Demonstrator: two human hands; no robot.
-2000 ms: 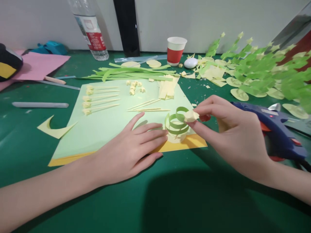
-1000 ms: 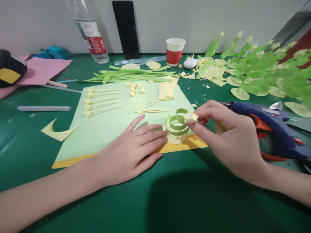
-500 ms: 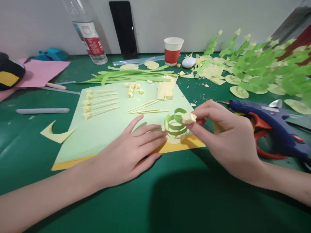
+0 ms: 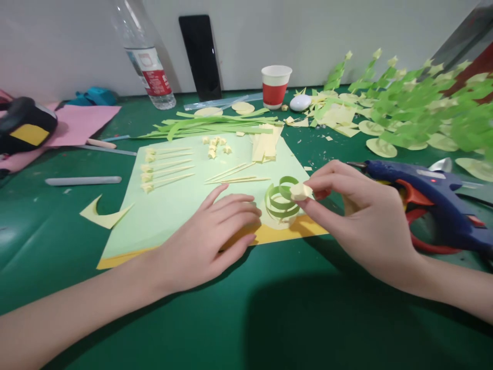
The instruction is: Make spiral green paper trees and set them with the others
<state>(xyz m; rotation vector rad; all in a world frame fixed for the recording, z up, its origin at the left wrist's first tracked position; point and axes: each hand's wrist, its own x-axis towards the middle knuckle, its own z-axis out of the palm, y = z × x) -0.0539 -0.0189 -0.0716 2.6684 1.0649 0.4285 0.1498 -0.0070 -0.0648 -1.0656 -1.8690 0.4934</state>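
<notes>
My right hand [image 4: 362, 221] pinches a pale yellow paper star [image 4: 301, 192] between thumb and fingers. Just left of the star, a curled green paper strip [image 4: 283, 209] stands over a pale paper disc [image 4: 278, 223] on the light green sheet [image 4: 169, 216]. My left hand [image 4: 215, 236] lies palm down across the sheet's near edge, fingers stretched out and holding nothing, its tips close to the curl. Beyond it are loose toothpicks [image 4: 239, 180], several toothpicks tipped with paper stars [image 4: 148, 177], and a small group of folded stars [image 4: 215, 145].
At right lie a blue glue gun [image 4: 419, 174] and red-handled scissors [image 4: 435, 246]. Behind them stand several green paper plants [image 4: 423, 97]. Along the back are a bottle [image 4: 154, 77], a phone [image 4: 202, 56], a paper cup [image 4: 276, 87] and green paper strips [image 4: 211, 125].
The view has shifted slightly, so most things sit a little lower and further right. My left fingertips are now a bit further from the green curl. My right hand keeps its pinch on the star.
</notes>
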